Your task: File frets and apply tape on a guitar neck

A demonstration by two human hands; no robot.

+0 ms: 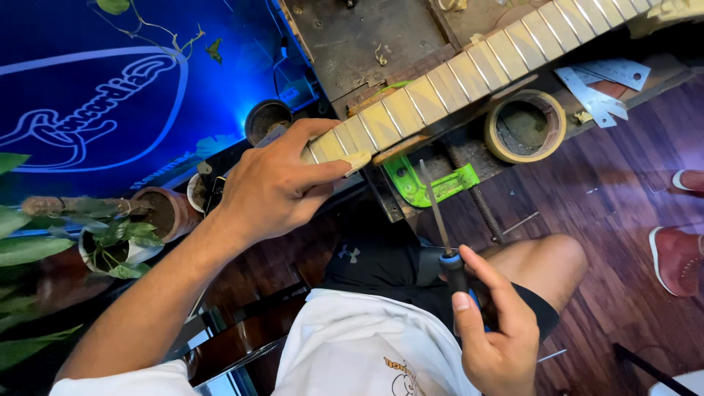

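My left hand [273,185] grips the near end of a long guitar neck [469,67], whose fretboard is covered in pale masking tape between the frets. The neck runs diagonally up to the right across a worn workbench [352,44]. My right hand [497,323] is lower, over my lap, closed around the black and blue handle of a slim metal file [435,209]. The file's blade points up toward the neck's end, apart from it.
A roll of masking tape [525,126] lies on the bench by the neck. A green clamp [429,185] hangs under the bench edge. Metal rulers [603,86] lie at the right. Potted plants [117,235] stand at the left. Another person's red shoes [678,249] rest on the wooden floor.
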